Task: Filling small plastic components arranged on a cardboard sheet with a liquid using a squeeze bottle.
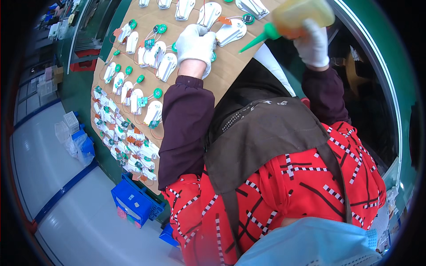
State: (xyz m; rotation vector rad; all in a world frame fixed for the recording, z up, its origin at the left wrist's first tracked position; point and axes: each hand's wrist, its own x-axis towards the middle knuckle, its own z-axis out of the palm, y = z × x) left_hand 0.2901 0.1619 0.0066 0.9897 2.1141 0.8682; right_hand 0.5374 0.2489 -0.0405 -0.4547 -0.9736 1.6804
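Observation:
My right hand (313,44), in a white glove, grips a squeeze bottle (301,17) of amber liquid. The bottle is tilted, and its long green nozzle points down and left over the edge of the cardboard (233,75). My left hand (195,44), also gloved, is curled low over the cardboard among white plastic housings. Whatever its fingers hold is hidden beneath the glove. Close by lie one housing (209,14) just past the fingers and another housing (231,33) to their right, with a green round part (248,19) on wires beside it.
Rows of white housings with green discs, small boards and thin wires cover the cardboard, with a dense cluster (126,137) at its left side. A blue crate (133,199) stands on the floor below. Farther left are a white basket (71,122) and blue bins (84,146).

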